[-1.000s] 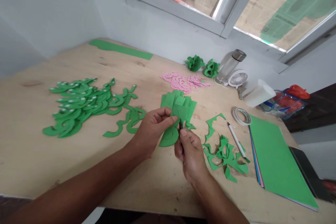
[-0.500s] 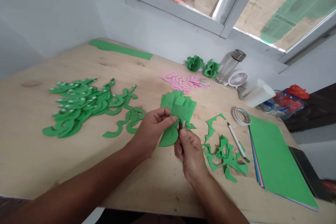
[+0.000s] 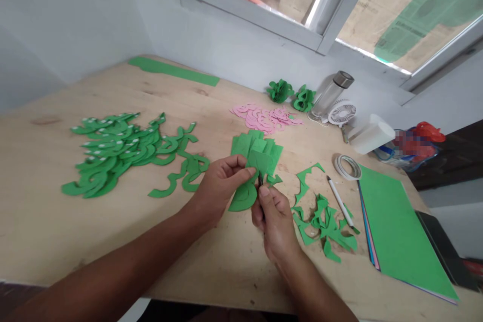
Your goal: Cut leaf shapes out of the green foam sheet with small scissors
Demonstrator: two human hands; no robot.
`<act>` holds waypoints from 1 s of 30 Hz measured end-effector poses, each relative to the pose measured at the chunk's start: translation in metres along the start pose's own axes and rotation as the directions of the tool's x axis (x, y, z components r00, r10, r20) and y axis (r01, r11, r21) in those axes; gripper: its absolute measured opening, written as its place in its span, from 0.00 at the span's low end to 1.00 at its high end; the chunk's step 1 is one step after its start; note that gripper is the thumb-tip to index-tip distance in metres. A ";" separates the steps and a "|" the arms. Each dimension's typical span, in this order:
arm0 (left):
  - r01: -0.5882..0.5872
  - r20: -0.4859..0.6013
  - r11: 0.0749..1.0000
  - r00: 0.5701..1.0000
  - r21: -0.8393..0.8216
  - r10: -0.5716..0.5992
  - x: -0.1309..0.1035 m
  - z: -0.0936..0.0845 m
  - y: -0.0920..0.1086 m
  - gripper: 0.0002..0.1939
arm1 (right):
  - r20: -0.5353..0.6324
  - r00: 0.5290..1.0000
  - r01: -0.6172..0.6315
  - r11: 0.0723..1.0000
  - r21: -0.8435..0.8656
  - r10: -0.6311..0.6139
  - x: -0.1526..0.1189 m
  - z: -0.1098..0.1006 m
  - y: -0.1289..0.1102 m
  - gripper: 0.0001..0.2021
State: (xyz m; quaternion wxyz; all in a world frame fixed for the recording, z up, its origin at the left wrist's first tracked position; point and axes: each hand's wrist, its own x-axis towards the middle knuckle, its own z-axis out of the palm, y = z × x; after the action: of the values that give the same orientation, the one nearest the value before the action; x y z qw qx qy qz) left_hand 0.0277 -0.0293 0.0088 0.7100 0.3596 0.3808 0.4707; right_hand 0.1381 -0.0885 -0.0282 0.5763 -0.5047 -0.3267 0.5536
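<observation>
Between thumb and fingers my left hand (image 3: 222,181) pinches a green paper piece (image 3: 242,197) with a rounded lower end. My right hand (image 3: 274,216) is closed around a dark, narrow cutting tool (image 3: 260,179), likely scissors; most of it is hidden in the fist. Its tip meets the right edge of the held paper. Just beyond both hands lies a stack of green paper pieces (image 3: 273,156). A small green scrap (image 3: 274,179) sits right of the tool's tip.
Curly green cutouts (image 3: 124,146) are heaped at left, pink cutouts (image 3: 264,118) at the back. To the right are green scraps (image 3: 324,224), a white pen (image 3: 339,201), a tape roll (image 3: 347,167) and green sheets (image 3: 403,231). A bottle (image 3: 332,93) and small fan (image 3: 341,112) stand by the wall.
Almost nothing differs. My right hand and the tool have shifted very slightly; my left hand keeps its pinch on the green paper.
</observation>
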 end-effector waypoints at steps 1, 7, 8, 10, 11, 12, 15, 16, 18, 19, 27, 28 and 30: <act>0.001 -0.001 1.000 1.000 0.005 -0.001 0.000 0.000 0.000 0.18 | 0.000 1.000 0.002 1.000 0.002 -0.002 0.000 0.000 0.000 0.28; -0.019 0.021 0.999 1.000 0.031 0.019 0.001 -0.003 -0.003 0.16 | 0.002 1.000 0.010 1.000 -0.011 -0.010 0.000 -0.001 0.000 0.29; -0.025 0.025 0.999 0.999 0.029 0.024 0.001 -0.003 -0.004 0.16 | 0.002 1.000 0.009 1.000 -0.011 -0.009 0.000 -0.001 0.001 0.29; -0.027 0.023 0.999 0.999 0.027 0.026 0.001 -0.003 -0.004 0.16 | 0.002 1.000 0.011 1.000 -0.014 -0.011 0.000 -0.001 0.001 0.29; -0.025 0.022 0.999 0.999 0.029 0.025 0.000 -0.003 -0.004 0.16 | 0.003 1.000 0.013 1.000 -0.018 -0.013 0.000 -0.001 0.001 0.29; -0.022 0.020 0.999 1.000 0.032 0.021 0.000 -0.003 -0.004 0.16 | 0.003 1.000 0.015 1.000 -0.020 -0.015 0.000 -0.001 0.001 0.29; -0.023 0.020 0.999 1.000 0.031 0.022 0.000 -0.003 -0.004 0.16 | 0.004 1.000 0.012 1.000 -0.019 -0.012 0.000 -0.001 0.000 0.29; -0.021 0.020 0.999 1.000 0.029 0.020 0.001 -0.003 -0.004 0.16 | 0.006 1.000 0.011 1.000 -0.018 -0.011 0.000 0.000 0.000 0.29; -0.015 0.017 1.000 1.000 0.022 0.015 0.001 -0.003 -0.005 0.16 | 0.010 1.000 0.011 1.000 -0.015 -0.011 0.000 0.000 0.000 0.29; -0.012 0.019 1.000 1.000 0.017 0.012 0.002 -0.003 -0.005 0.15 | 0.011 1.000 0.013 1.000 -0.015 -0.012 0.000 0.000 0.000 0.29; -0.022 0.023 1.000 1.000 0.010 0.022 0.001 -0.003 -0.004 0.15 | 0.008 1.000 0.024 1.000 -0.018 -0.023 0.000 -0.002 0.002 0.29; -0.025 0.024 1.000 0.999 0.011 0.025 0.001 -0.003 -0.004 0.15 | 0.010 1.000 0.026 1.000 -0.016 -0.026 0.000 -0.002 0.002 0.29; -0.026 0.022 1.000 0.999 0.010 0.026 0.001 -0.003 -0.004 0.16 | 0.015 1.000 0.027 1.000 -0.010 -0.027 0.000 -0.001 0.002 0.29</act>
State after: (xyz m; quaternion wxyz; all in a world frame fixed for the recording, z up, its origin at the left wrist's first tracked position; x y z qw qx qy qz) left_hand 0.0269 -0.0292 0.0034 0.7060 0.3734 0.3708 0.4740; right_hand 0.1390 -0.0890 -0.0301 0.5786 -0.4991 -0.3405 0.5479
